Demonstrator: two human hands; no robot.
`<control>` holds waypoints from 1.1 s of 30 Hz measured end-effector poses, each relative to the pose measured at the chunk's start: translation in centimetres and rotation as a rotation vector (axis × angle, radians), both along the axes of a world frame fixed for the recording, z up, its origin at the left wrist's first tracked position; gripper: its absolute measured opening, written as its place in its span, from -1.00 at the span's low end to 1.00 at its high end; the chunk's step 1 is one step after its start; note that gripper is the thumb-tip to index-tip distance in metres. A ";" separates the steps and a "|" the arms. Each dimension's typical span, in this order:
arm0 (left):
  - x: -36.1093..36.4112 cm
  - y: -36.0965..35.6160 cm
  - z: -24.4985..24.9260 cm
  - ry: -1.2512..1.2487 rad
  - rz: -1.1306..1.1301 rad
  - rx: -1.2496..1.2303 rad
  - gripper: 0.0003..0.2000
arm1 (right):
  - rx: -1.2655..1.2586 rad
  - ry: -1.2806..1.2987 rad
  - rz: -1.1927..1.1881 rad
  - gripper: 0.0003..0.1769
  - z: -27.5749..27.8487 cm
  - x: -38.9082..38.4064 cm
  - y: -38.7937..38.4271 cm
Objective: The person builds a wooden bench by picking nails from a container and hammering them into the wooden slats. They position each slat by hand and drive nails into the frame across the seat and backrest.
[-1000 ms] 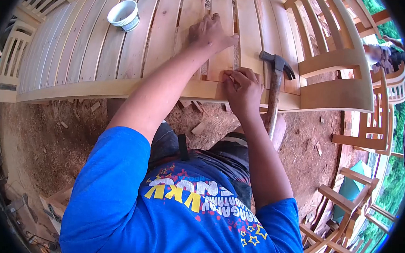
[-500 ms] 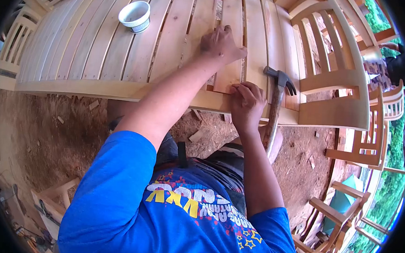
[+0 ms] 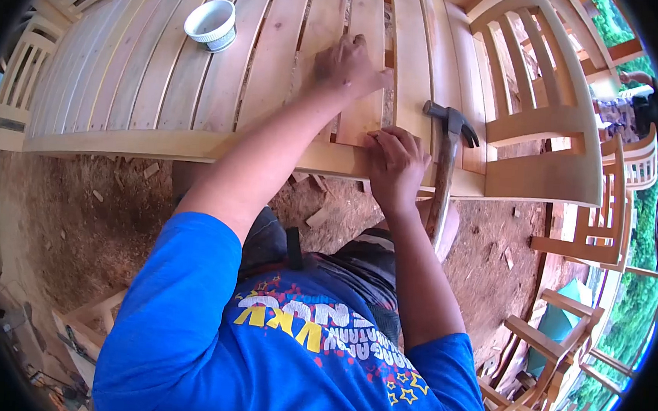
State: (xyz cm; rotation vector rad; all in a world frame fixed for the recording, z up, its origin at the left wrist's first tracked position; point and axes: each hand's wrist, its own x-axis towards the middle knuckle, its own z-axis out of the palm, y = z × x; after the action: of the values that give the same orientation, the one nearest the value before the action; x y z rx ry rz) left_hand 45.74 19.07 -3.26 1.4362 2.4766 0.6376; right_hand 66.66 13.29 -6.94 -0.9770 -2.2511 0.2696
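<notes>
A pale wooden slat (image 3: 359,119) lies across the bench-like wooden frame, its near end at the front rail (image 3: 272,154). My left hand (image 3: 345,69) grips this slat partway along, the thumb at its right edge and the fingers bent over its left side. At the near right corner of the slat, my right hand (image 3: 398,161) is closed with its fingertips pressed together; whether something small is also between them is hidden. Just right of that hand rests a claw hammer (image 3: 445,156), its head on the slats and its wooden handle hanging over the front rail.
A white tub (image 3: 212,26) stands on the slats to the left. The slatted end panel (image 3: 541,128) rises at the right. Wood scraps and shavings cover the dirt floor (image 3: 117,215). More wooden furniture (image 3: 558,340) and a person (image 3: 640,104) are at the right edge.
The slat has slid a little to the left with both hands on it, narrowing the gap on its left and opening one on its right. The hammer stays in place.
</notes>
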 end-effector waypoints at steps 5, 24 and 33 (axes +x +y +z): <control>-0.2 -0.2 -0.3 0.056 -0.035 0.017 -0.09 | -0.026 -0.050 -0.026 -0.87 0.1 -0.3 -0.4; -2.7 1.2 -1.4 0.216 -0.685 0.120 -0.63 | -0.013 -0.071 -0.036 -0.83 0.2 -0.4 -0.3; -2.8 3.7 -2.1 0.192 -0.731 0.112 -0.65 | -0.005 -0.040 -0.012 -0.85 0.3 -0.6 -0.2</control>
State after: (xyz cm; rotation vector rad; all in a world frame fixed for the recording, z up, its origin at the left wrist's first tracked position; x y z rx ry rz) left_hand 42.99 22.79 -5.41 2.3414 1.8180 0.4936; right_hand 66.08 13.05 -6.63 -1.0063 -2.2808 0.2532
